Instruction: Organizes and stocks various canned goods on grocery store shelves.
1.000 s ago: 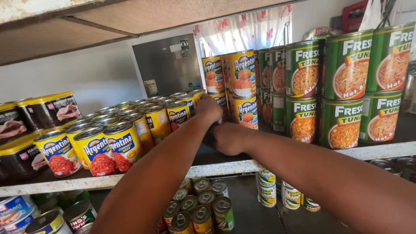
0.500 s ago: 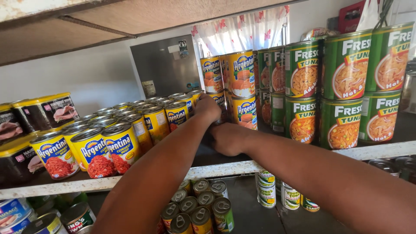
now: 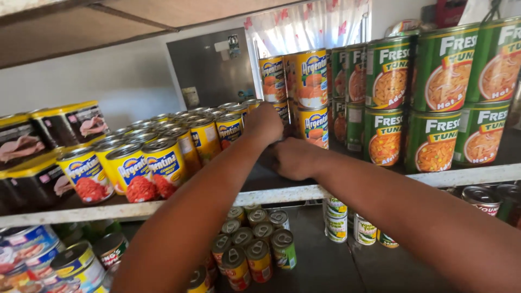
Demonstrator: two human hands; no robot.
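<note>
My left hand [image 3: 264, 123] reaches to the back of the middle shelf, between a row of yellow corned beef cans [image 3: 163, 163] and a stack of yellow cans [image 3: 311, 103]. Its knuckles face me and its fingers are hidden, so I cannot tell what it touches. My right hand [image 3: 293, 157] lies just below it on the dark shelf board, with its fingers curled in and nothing visible in it. The two hands almost touch.
Stacked green tuna cans [image 3: 434, 108] fill the shelf's right side. Dark flat meat tins [image 3: 32, 157] stand at the left. The white shelf edge [image 3: 271, 194] runs under my arms. Small cans [image 3: 249, 249] crowd the lower shelf, and a wooden shelf [image 3: 81, 27] hangs overhead.
Both hands stay at nearly the same spot at the back of the shelf. The left hand has shifted only slightly.
</note>
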